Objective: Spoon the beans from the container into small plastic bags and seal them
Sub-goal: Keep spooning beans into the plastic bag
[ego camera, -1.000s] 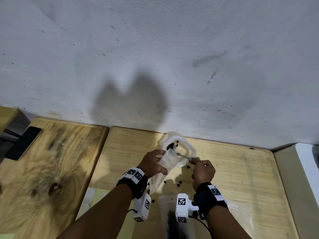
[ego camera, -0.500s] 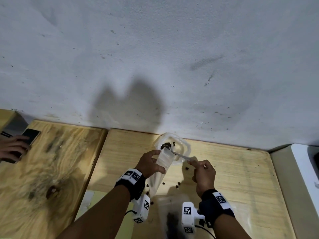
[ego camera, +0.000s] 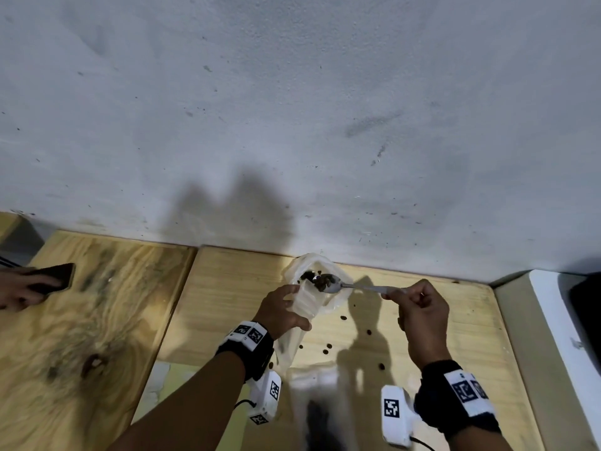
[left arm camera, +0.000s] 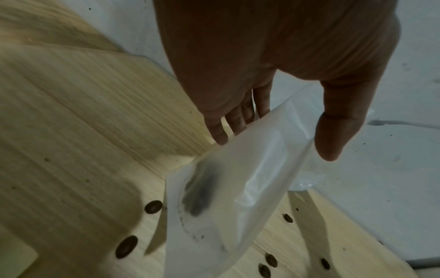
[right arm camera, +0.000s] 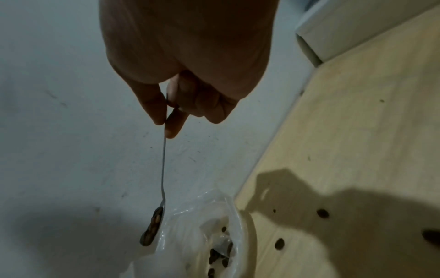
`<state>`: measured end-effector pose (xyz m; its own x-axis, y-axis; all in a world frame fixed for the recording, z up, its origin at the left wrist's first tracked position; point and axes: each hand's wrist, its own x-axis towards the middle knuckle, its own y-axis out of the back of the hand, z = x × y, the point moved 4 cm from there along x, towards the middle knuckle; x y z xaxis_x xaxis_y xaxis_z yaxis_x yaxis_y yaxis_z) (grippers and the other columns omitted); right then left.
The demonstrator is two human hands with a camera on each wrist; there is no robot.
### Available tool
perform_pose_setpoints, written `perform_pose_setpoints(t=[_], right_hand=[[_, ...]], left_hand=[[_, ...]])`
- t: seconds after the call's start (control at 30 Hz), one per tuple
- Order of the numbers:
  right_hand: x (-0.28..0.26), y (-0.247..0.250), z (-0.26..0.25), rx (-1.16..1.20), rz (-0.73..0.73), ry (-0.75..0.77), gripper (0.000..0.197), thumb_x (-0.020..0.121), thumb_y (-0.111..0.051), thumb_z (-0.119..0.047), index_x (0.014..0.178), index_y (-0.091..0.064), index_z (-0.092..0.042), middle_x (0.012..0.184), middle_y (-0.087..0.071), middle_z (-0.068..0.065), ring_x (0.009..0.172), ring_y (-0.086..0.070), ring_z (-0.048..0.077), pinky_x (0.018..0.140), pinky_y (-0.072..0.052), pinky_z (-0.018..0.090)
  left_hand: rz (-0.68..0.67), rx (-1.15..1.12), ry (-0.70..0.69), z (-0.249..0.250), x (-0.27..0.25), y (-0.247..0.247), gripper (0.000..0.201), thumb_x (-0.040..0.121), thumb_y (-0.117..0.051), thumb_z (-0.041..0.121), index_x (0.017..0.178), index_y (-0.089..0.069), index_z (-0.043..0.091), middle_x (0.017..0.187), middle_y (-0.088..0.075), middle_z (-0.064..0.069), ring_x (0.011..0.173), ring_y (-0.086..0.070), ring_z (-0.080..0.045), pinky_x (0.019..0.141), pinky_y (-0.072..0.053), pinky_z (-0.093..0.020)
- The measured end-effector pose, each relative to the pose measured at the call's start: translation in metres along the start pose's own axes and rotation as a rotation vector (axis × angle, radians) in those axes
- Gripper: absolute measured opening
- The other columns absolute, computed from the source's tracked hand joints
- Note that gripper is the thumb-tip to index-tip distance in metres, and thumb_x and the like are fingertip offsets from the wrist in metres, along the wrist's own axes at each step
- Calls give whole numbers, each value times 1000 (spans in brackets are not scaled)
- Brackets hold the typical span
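Right grip point(ego camera: 419, 307) pinches spoon point(ego camera: 344, 285); left grip point(ego camera: 283, 309) holds bag point(ego camera: 304, 301), contents blurred

This looks like a plain room in a home or small workroom, though nothing shows for sure which one. Two pale wooden table tops point(ego camera: 107, 320) stand side by side against a bare grey-white wall point(ego camera: 292, 109) with small dark marks and scuffs. Small brown beans point(ego camera: 343, 318) lie loose on the wood, and another person's hand point(ego camera: 19, 289) holds a dark flat phone point(ego camera: 55, 276) at the left edge.
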<state>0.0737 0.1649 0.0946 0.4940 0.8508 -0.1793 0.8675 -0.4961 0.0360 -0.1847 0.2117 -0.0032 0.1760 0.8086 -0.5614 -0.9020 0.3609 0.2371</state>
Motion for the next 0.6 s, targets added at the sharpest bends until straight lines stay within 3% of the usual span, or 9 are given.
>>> perform_pose_setpoints(t=[0.07, 0.17, 0.2, 0.27, 0.33, 0.37, 0.47, 0.53, 0.6], right_hand=[[-3, -7, -7, -110, -73, 86, 35, 80, -75, 6, 67, -46, -9, 69, -65, 16, 50, -56, 11, 55, -43, 25], [-7, -17, -9, -260, -187, 140, 31, 80, -80, -3, 69, -52, -10, 71, -65, 23, 46, -39, 13, 47, -34, 25], [-7, -19, -9, -260, -188, 149, 30, 80, -80, -3, 69, -53, -10, 71, -64, 25, 46, -37, 13, 46, -33, 25], [-4, -16, -9, -193, -94, 149, 29, 81, -79, -1, 70, -53, -10, 72, -64, 25, 52, -52, 18, 53, -39, 26], [1, -8, 0, -89, 62, 97, 30, 79, -77, 3, 69, -51, -10, 75, -65, 25, 68, -66, 23, 65, -47, 29], [2, -5, 8, -53, 130, 48, 30, 76, -77, 0, 68, -51, -11, 72, -62, 23, 67, -64, 23, 68, -47, 32], [1, -8, 32, -54, 218, -133, 30, 63, -76, -23, 58, -48, -15, 65, -52, 22, 56, -42, 22, 60, -38, 35], [-1, -16, 49, -107, 216, -223, 30, 66, -73, -23, 54, -46, -17, 69, -56, 30, 57, -43, 23, 54, -39, 34], [0, -24, 64, -156, 198, -267, 34, 69, -75, -20, 50, -47, -19, 65, -54, 28, 57, -44, 23, 57, -41, 36]], left_hand=[[-2, 5, -3, 1, -1, -1, 100, 36, -90, 24, 129, -55, 22, 128, -59, 3, 112, -60, -19, 83, -54, -30], [-7, -4, 2, -1, 0, -4, 91, 50, -91, 8, 131, -53, 24, 129, -55, 4, 115, -56, -19, 83, -50, -28], [-9, -10, 6, -1, -1, -4, 91, 51, -91, 8, 132, -52, 24, 129, -55, 4, 116, -55, -19, 83, -49, -28], [-5, -12, 5, -2, -1, -5, 95, 46, -91, 12, 132, -53, 23, 129, -57, 4, 115, -58, -19, 84, -52, -30], [-5, -18, 0, -2, -2, -6, 98, 39, -89, 18, 131, -55, 23, 128, -60, 2, 112, -60, -19, 85, -54, -31], [-3, -22, -5, -2, -3, -6, 99, 37, -89, 20, 130, -55, 25, 128, -60, 2, 112, -61, -19, 86, -54, -31], [-5, -25, -9, -4, -6, -6, 104, 30, -86, 30, 128, -53, 30, 127, -61, 3, 112, -61, -17, 87, -54, -31], [-9, -7, -19, -5, -8, -6, 106, 28, -85, 34, 128, -52, 30, 125, -63, 1, 111, -62, -17, 87, -54, -31], [-3, 2, -29, -5, -10, -5, 108, 28, -86, 35, 130, -52, 30, 123, -63, -1, 110, -62, -17, 87, -54, -32]])
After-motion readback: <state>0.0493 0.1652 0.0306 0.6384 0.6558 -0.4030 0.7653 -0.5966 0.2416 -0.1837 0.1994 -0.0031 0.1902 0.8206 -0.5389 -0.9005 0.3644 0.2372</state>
